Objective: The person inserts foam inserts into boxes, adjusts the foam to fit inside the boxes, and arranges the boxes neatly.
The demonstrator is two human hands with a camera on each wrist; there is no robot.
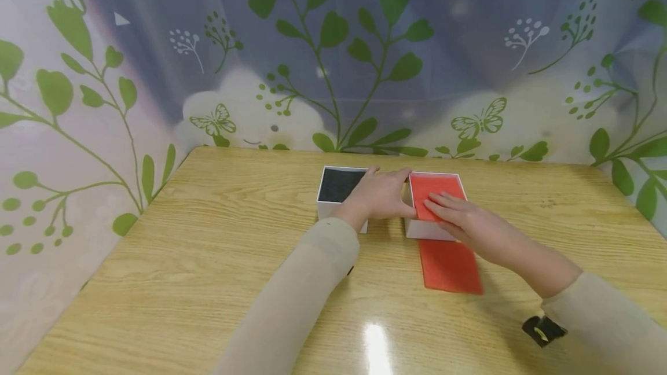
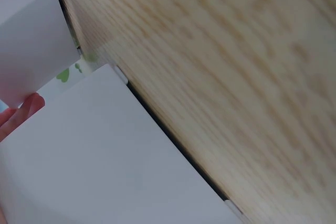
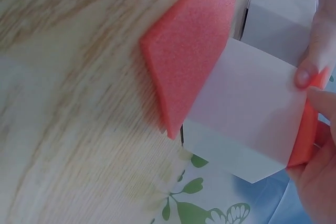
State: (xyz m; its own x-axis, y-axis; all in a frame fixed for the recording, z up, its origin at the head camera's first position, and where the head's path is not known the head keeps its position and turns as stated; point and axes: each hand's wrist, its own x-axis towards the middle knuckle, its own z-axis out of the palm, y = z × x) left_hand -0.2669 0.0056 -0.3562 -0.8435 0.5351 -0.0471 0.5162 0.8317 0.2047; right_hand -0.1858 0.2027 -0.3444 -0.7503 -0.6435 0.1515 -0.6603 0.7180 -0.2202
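Observation:
Two white boxes stand side by side on the table. My left hand [image 1: 383, 194] holds the left side of the right white box [image 1: 432, 230], its thumb at the near corner and its fingertips by the far one. Across that box's opening lies a red foam sheet [image 1: 429, 187], which rises above the rim in the right wrist view. My right hand [image 1: 476, 224] rests on this sheet with fingers extended. Under my left wrist, the left white box [image 1: 327, 209] shows a black sheet [image 1: 337, 185] at its top, partly hidden.
A second red foam sheet [image 1: 451, 268] lies flat on the wooden table [image 1: 198, 259], just in front of the right box. A patterned curtain [image 1: 292, 91] hangs behind the table. A small black item [image 1: 543, 330] sits at my right sleeve.

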